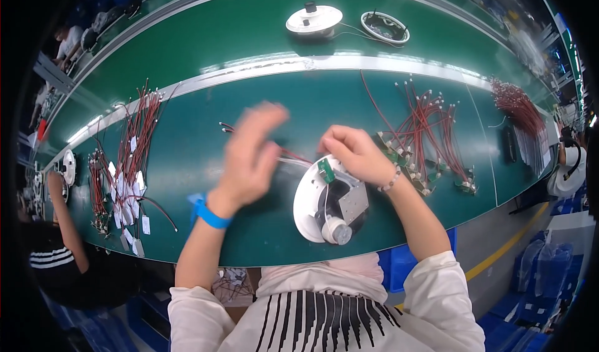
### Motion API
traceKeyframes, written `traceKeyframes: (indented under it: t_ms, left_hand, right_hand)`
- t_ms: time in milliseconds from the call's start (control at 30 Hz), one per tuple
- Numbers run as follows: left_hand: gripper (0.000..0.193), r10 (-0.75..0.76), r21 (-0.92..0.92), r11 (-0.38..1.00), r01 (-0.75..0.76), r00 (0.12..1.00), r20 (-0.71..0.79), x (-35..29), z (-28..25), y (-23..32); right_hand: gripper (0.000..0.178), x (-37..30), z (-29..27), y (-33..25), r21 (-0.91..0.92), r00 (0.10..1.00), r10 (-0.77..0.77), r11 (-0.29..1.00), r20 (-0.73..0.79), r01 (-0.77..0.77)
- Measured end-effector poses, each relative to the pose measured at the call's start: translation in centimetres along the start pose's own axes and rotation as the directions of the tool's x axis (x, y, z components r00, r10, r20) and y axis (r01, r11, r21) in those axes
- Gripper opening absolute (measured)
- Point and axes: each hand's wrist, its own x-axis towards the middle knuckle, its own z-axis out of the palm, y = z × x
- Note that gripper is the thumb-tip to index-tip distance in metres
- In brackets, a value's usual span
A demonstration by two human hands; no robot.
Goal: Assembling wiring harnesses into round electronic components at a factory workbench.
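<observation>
A white round housing [306, 211] lies near the bench's front edge, its inside showing a small green circuit board [326, 170], a metal bracket [354, 203] and a silver-topped cylinder [340, 233]. My right hand [360, 154] curls over its upper rim, thumb and forefinger pinched together. Whatever those fingertips hold is hidden. To the left, my left hand [249, 158] is raised over the bench, blurred, with its fingers stretched out and nothing visible in them. Red and white wires [293, 157] run between the two hands toward the housing.
Red cable bundles with green boards [430, 133] lie to the right, and a denser red bundle [521, 108] beyond. More cables with white tags [128, 190] lie left. A white dome [314, 20] and an open ring-shaped unit [385, 27] sit behind. A co-worker's arm [67, 221] is far left.
</observation>
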Motion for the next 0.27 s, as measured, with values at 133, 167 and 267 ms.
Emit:
traceKeyframes:
  t_ms: [133,167,267]
  left_hand:
    - [0.037,-0.251,-0.492,0.750,0.443,0.878,0.409,-1.4,1.2,2.3]
    - [0.034,-0.301,-0.308,0.819,0.484,0.820,0.487,-1.0,0.2,2.6]
    - [0.026,-0.195,-0.230,0.896,0.381,0.802,0.565,-1.4,-0.3,2.5]
  right_hand:
    - [0.019,0.2,0.7,-0.3,-0.184,0.981,-0.193,0.966,-0.038,0.183]
    - [0.019,0.0,0.7,-0.4,-0.161,0.990,-0.139,0.978,-0.038,0.131]
    - [0.015,2.0,2.5,-0.5,-0.064,0.983,-0.177,0.982,0.042,0.180]
